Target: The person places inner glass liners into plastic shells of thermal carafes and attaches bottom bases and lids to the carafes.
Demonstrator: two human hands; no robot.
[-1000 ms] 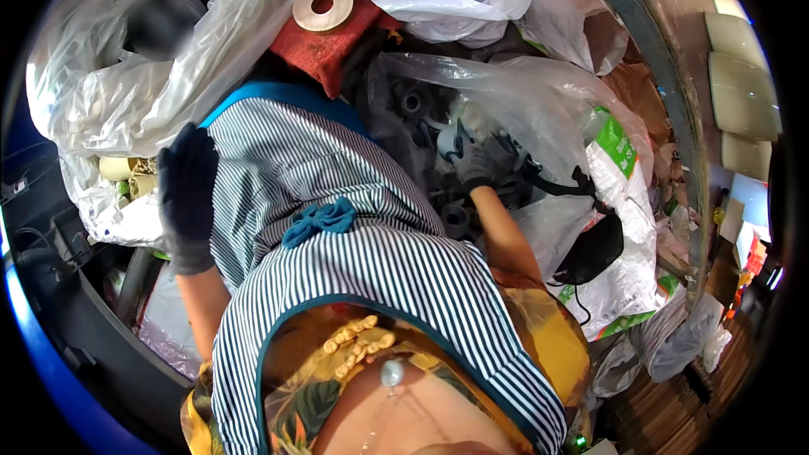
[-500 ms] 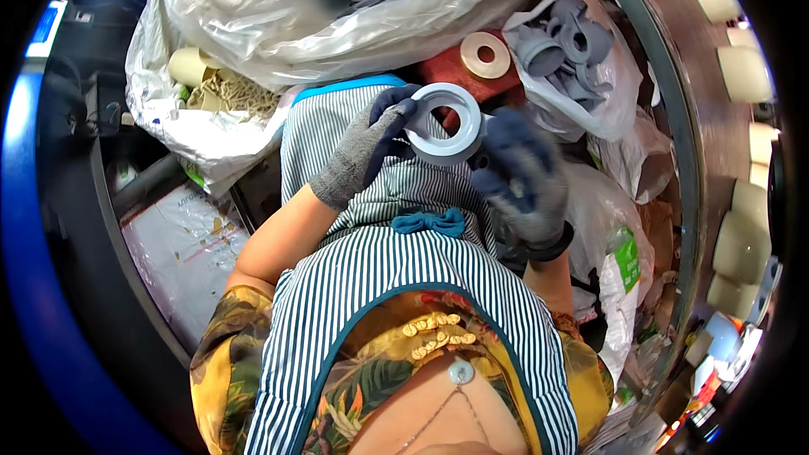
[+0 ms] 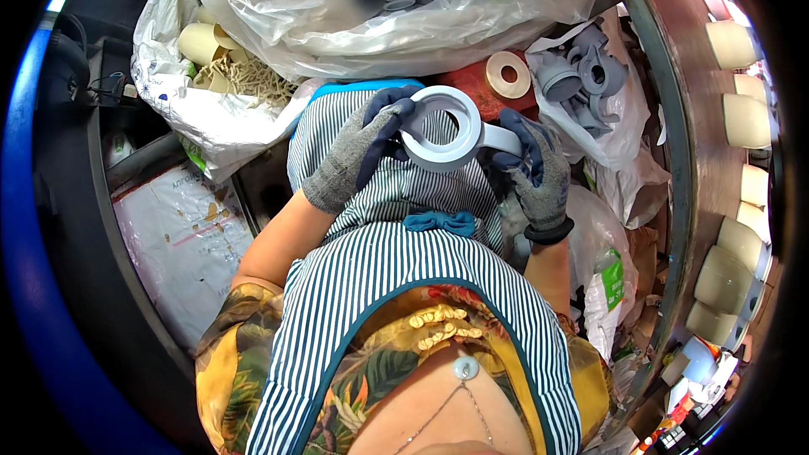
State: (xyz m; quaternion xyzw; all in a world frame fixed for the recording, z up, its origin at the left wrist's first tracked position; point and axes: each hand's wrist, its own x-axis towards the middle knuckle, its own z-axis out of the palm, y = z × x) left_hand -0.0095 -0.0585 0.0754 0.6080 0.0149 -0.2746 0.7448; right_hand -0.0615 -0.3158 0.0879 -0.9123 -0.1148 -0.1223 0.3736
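Note:
A pale blue-grey plastic ring [image 3: 438, 154] with a stubby handle [image 3: 501, 139] is held up over my lap. My left hand [image 3: 356, 152], in a grey glove with dark blue palm and fingers, pinches the ring's left rim. On the other side, my right hand [image 3: 539, 173], gloved the same way, has its fingers closed around the outer end of the handle. The ring's open middle shows the striped apron [image 3: 337, 126] beneath.
Ahead lies a clear plastic bag [image 3: 286, 21] of dark grey round parts. A red box [image 3: 472, 82] bears a cream ring [image 3: 508, 74], beside bagged grey handled parts [image 3: 563, 80]. Beige cups [image 3: 198, 44] and string fill a white bag. Cream cups [image 3: 731, 44] line the brown board at right.
My right hand, blurred before, has settled on the handle, which now shows between it and the ring. The left hand keeps its hold on the rim. The whole view has shifted slightly.

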